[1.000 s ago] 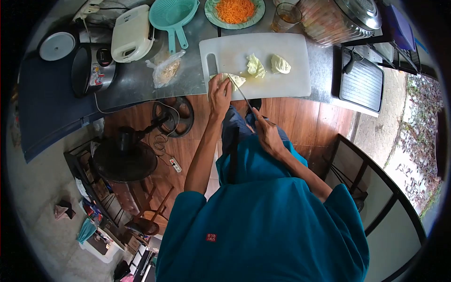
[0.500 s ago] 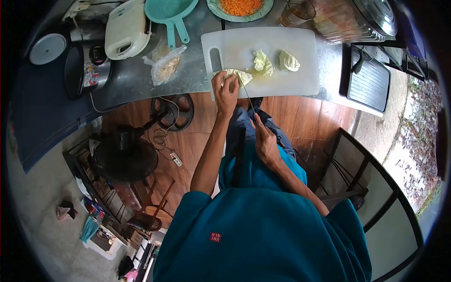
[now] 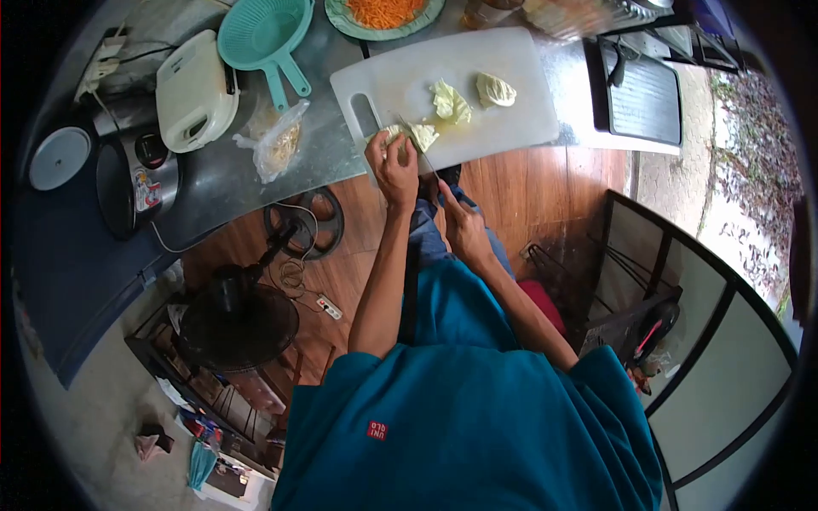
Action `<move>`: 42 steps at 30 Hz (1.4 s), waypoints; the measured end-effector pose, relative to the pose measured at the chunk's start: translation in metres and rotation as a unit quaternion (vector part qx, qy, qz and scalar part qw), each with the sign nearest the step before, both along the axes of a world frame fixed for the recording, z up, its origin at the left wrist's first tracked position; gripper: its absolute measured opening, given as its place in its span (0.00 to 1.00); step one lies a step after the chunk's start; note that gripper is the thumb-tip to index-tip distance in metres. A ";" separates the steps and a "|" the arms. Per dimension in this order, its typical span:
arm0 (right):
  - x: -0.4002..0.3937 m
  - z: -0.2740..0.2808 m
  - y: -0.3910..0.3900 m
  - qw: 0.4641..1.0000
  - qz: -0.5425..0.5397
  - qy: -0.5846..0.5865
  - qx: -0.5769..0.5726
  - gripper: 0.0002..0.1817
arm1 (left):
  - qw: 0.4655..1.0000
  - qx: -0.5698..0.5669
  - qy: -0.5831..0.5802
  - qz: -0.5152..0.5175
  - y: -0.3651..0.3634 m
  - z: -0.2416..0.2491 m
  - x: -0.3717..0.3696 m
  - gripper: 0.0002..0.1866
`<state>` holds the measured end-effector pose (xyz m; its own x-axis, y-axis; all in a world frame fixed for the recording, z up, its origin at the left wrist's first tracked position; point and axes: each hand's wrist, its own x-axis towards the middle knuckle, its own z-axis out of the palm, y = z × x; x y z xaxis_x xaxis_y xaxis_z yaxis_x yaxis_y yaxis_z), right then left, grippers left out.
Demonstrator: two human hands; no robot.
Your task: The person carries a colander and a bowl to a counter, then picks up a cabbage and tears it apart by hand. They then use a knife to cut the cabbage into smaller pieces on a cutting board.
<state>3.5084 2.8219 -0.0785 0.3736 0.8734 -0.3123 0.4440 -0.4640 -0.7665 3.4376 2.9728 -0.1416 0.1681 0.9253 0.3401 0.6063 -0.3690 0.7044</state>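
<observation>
A white cutting board (image 3: pixel 503 128) lies at the counter's near edge. My left hand (image 3: pixel 394 175) is closed over a piece of pale cabbage (image 3: pixel 423 136) near the board's lower left, fingertips pressing it down. In my right hand (image 3: pixel 464 223) is a knife (image 3: pixel 430 163), its thin blade reaching up to the cabbage beside my left fingers. How deep the blade sits in the cabbage is hard to see. Two more pieces lie farther up the board: a loose cabbage leaf chunk (image 3: pixel 451 102) and a cabbage wedge (image 3: pixel 495 90).
Beyond the board stands a plate of shredded carrot (image 3: pixel 383 13). To the left are a teal colander (image 3: pixel 260 38), a plastic bag (image 3: pixel 277 146), a white sandwich maker (image 3: pixel 198 92) and a rice cooker (image 3: pixel 141 183). A grill pan (image 3: pixel 643 98) sits right. A fan (image 3: pixel 239 319) stands below.
My view has turned, so the board looks tilted and farther left. The knife has moved at the held cabbage, which now shows a gap between two parts. Both hands keep their grip.
</observation>
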 end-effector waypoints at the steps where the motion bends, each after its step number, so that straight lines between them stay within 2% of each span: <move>1: -0.003 -0.002 0.000 1.000 0.000 -0.019 -0.015 0.27 | 1.000 -0.002 0.004 -0.010 0.000 0.001 -0.002 0.09; 4: 0.005 -0.002 -0.019 0.998 0.004 -0.036 0.042 0.30 | 1.000 0.000 -0.013 -0.020 0.002 0.003 -0.003 0.09; 5: 0.013 -0.002 -0.031 0.999 0.011 -0.026 -0.015 0.31 | 0.999 -0.016 -0.020 -0.021 0.001 0.003 -0.003 0.09; 6: 0.016 0.001 -0.025 0.999 0.007 -0.033 -0.010 0.31 | 0.999 -0.011 -0.027 -0.026 0.006 0.002 -0.001 0.09; 12: 0.012 0.015 -0.003 0.998 -0.052 0.013 0.015 0.26 | 0.998 -0.033 -0.037 -0.039 0.001 0.003 -0.008 0.09; 15: 0.005 0.027 -0.006 0.999 -0.015 0.035 0.035 0.26 | 0.998 -0.030 -0.032 -0.039 0.003 0.003 -0.007 0.09; 22: -0.010 0.017 -0.011 0.997 -0.007 -0.027 0.069 0.28 | 0.999 -0.018 -0.015 -0.031 0.003 -0.003 -0.006 0.11; 24: -0.011 0.020 -0.012 1.000 -0.009 -0.024 0.003 0.29 | 0.999 -0.016 -0.012 -0.030 0.004 -0.002 -0.006 0.11; 28: -0.012 0.017 -0.001 0.999 -0.003 -0.049 -0.021 0.30 | 0.999 -0.024 -0.029 -0.026 0.003 -0.001 -0.004 0.11; 31: -0.012 0.009 0.008 0.997 -0.004 -0.059 -0.043 0.24 | 0.999 -0.016 -0.021 -0.019 0.001 0.000 -0.003 0.10; 33: -0.015 0.011 0.011 0.999 -0.029 -0.017 -0.020 0.25 | 1.000 -0.011 -0.010 -0.018 0.005 0.003 -0.006 0.09; 36: -0.009 -0.010 -0.032 0.998 -0.012 -0.056 0.021 0.25 | 0.999 0.009 -0.024 -0.027 0.004 -0.002 -0.003 0.09; 37: -0.006 -0.011 -0.036 0.997 -0.017 -0.042 0.058 0.32 | 0.999 -0.010 -0.035 -0.022 0.004 -0.003 -0.002 0.09; 41: 0.002 -0.008 -0.022 0.995 -0.044 -0.031 0.082 0.31 | 0.999 -0.040 -0.029 -0.022 0.004 0.003 -0.006 0.10; 42: 0.005 0.001 -0.019 0.997 -0.058 -0.009 0.042 0.30 | 0.999 -0.035 -0.030 -0.023 0.006 0.003 -0.006 0.10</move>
